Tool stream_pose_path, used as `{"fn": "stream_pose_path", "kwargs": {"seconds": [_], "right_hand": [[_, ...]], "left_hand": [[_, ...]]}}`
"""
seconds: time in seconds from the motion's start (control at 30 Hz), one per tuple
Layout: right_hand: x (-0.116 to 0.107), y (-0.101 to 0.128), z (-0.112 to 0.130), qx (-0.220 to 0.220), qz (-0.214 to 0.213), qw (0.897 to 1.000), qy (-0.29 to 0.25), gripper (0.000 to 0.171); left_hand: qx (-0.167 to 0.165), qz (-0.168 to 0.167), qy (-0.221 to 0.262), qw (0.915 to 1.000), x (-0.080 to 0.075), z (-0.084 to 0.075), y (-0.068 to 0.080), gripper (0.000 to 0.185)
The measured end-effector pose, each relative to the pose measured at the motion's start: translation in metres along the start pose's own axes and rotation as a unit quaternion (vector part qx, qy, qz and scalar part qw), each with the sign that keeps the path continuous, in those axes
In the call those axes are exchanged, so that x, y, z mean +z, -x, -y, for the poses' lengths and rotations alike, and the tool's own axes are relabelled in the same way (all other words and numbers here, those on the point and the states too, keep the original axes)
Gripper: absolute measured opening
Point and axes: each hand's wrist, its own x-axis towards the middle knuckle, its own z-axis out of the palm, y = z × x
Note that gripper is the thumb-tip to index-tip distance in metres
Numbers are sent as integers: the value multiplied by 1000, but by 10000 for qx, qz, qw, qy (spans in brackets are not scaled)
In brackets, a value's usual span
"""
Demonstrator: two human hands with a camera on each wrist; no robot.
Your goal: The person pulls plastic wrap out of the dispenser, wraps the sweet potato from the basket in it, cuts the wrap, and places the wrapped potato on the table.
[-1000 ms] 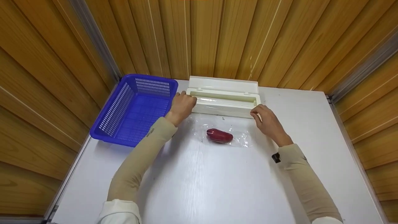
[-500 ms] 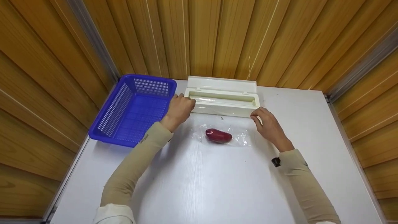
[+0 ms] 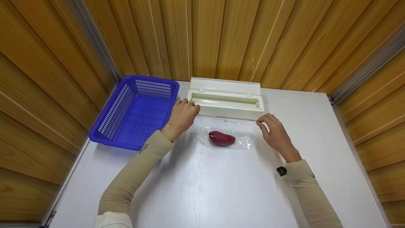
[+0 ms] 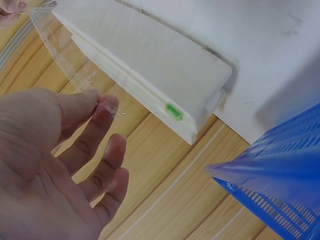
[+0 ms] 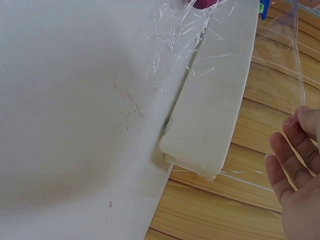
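Note:
My left hand (image 3: 182,117) pinches one corner of a sheet of clear cling film (image 4: 62,60) between thumb and forefinger. Its other fingers are loosely bent. The opposite corner is pinched by my right hand (image 3: 276,134), so the film stretches between both hands, in front of the white cling film dispenser box (image 3: 227,111). The box's lid stands open at the back, and a film roll (image 3: 221,102) lies inside. On the table, nearer me, a dark red, oblong fruit or vegetable (image 3: 221,138) rests with crinkled clear film about it.
A blue perforated plastic basket (image 3: 139,110) stands left of the dispenser, close to my left hand and forearm. Wood-patterned wall panels (image 3: 221,38) rise behind the white table (image 3: 202,186). A green piece (image 4: 174,111) sits at the dispenser's left end.
Both hands have come a little toward me, the right one more clearly, away from the dispenser, with the film still pinched. The green piece at the dispenser's left end now shows.

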Motion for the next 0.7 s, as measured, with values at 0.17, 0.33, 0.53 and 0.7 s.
{"fn": "stream_pose_path", "kwargs": {"seconds": [0.17, 0.33, 0.53, 0.7], "right_hand": [[0, 8, 5, 51, -68, 10000, 19, 6], [-2, 17, 9, 73, -140, 9999, 15, 8], [-3, 25, 13, 56, -202, 9998, 32, 8], [-3, 32, 16, 111, -209, 9997, 69, 8]], "left_hand": [[62, -222, 23, 9997, 0, -2, 8, 7], [33, -323, 36, 9995, 0, -4, 16, 7], [95, -447, 91, 9989, -3, -6, 20, 7], [134, -544, 57, 9984, -5, -10, 25, 11]]}}
